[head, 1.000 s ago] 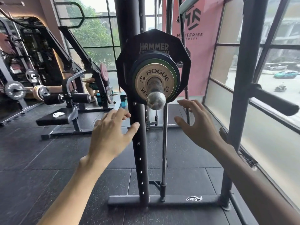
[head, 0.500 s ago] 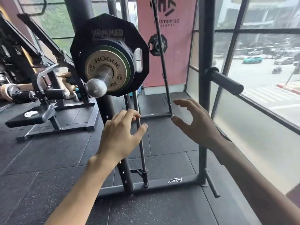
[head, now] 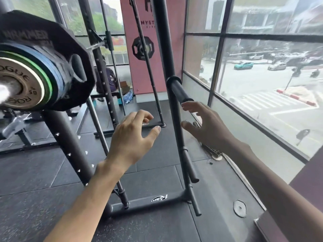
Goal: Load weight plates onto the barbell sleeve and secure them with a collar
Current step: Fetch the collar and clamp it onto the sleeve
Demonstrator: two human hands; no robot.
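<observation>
Head view: your left hand (head: 132, 137) and right hand (head: 208, 126) hang open, holding nothing. Stacked black, blue, green and tan weight plates (head: 40, 67) sit at nine o'clock, uncollared; judged next: find a collar.

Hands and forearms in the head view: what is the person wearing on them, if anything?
Nothing shows on them. The left hand and right hand are bare: no gloves, wraps, rings or watch in view. Both forearms are uncovered as far as the frame shows, with no sleeve reaching the wrists. The nails look short and plain. No markings or straps can be seen on either arm.
</observation>
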